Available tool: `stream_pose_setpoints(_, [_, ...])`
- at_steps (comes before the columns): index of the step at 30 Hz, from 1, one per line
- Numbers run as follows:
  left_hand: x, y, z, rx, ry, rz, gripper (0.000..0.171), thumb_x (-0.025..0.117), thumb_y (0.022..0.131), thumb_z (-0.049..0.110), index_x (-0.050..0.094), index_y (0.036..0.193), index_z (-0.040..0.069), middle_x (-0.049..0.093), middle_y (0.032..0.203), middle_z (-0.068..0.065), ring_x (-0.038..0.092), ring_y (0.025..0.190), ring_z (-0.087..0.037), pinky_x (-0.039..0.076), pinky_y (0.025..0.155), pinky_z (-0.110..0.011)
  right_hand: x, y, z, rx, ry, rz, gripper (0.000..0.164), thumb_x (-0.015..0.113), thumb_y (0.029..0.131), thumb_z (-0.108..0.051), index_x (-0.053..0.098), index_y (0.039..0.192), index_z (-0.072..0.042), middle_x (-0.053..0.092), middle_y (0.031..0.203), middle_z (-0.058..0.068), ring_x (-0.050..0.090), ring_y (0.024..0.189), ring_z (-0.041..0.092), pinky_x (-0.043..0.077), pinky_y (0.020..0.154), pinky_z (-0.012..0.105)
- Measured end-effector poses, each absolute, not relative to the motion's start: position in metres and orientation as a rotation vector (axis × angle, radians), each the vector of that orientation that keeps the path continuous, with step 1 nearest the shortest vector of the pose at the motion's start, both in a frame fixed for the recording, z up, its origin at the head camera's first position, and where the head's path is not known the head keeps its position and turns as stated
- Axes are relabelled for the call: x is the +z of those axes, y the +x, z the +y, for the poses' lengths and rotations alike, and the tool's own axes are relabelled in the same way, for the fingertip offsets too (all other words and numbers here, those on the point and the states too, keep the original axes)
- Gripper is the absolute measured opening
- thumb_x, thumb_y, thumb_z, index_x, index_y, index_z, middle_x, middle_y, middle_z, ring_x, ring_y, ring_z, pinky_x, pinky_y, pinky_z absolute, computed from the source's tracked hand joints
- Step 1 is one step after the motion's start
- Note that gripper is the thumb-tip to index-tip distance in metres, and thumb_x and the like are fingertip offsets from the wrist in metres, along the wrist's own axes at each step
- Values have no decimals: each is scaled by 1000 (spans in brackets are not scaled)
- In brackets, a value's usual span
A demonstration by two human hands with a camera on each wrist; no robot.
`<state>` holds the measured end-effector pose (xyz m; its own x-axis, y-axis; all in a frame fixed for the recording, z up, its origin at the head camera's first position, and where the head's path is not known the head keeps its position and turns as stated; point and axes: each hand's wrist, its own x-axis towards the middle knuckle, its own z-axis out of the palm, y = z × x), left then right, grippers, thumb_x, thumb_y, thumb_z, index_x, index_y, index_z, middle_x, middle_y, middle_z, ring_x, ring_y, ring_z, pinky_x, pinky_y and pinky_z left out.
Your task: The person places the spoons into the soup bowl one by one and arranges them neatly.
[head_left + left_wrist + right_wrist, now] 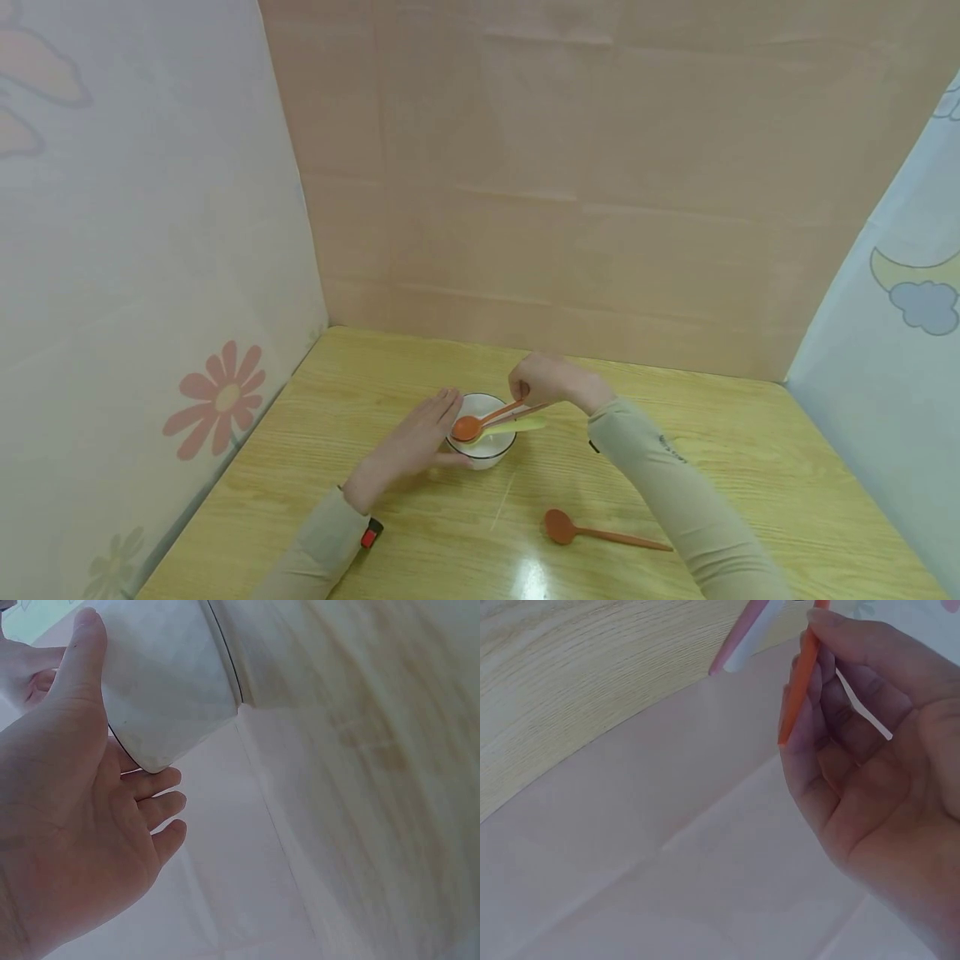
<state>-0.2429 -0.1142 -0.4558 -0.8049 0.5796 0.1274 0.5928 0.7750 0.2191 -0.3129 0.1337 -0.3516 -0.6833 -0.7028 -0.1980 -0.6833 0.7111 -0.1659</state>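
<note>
A white bowl [491, 454] with a dark rim line stands on the table. My left hand [420, 433] holds its left side, thumb at the front and fingers toward the back; the left wrist view shows the bowl's faceted outside [165, 675] against the thumb. With thumb and fingertips, my right hand [551, 382] pinches the handle of an orange spoon [467, 428], whose head is in the bowl. In the right wrist view the orange handle [802, 682] runs past the curled fingers. Over the bowl's right rim stick out a yellow handle [525, 424] and a pink one [739, 634].
A brown-red spoon [558, 527] lies on the wooden table [450, 550] at the front, its handle pointing right toward the right sleeve. A peach backdrop [540, 250] closes off the back, and patterned pale sheets [150, 250] hang at both sides.
</note>
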Motion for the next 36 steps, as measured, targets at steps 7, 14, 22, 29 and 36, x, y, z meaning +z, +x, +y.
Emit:
stream_pose_setpoints(7, [-459,-244,-115,-402,-955,-2897,102,65,85,63,29,153,-4,31,160,-23,28,151,-38,30,122,-51,-357,-315,129,-94,-1143,2700,11,71,78,1,71,79,-10,66,76,-3,50,70,7,44,63,20])
stream_pose_setpoints(14, [-459,-244,-114,-383,-955,-2888,103,63,85,65,29,153,-4,31,160,-23,29,150,-39,31,122,-50,-359,-314,129,-120,-1132,2712,11,71,77,2,71,79,-9,68,78,0,51,70,7,44,62,19])
stream_pose_setpoints(22, [-458,-244,-113,-406,-952,-2896,102,65,85,63,29,153,-5,31,160,-23,28,150,-39,30,122,-51,-359,-315,132,-134,-1131,2731,13,71,79,3,72,82,-9,69,82,-1,56,73,8,50,66,22])
stream_pose_setpoints(29, [-457,-242,-111,-421,-950,-2905,102,65,85,62,28,154,-4,30,160,-23,27,151,-39,30,122,-52,-357,-313,136,-134,-1171,2766,12,73,81,3,73,85,-8,70,84,0,56,74,9,50,66,22])
stream_pose_setpoints(36, [-456,-241,-113,-427,-958,-2908,102,64,86,62,27,154,-4,29,161,-23,26,151,-40,29,123,-51,-350,-309,141,-193,-1195,2768,7,71,82,2,71,84,-5,68,82,3,53,73,11,45,64,21])
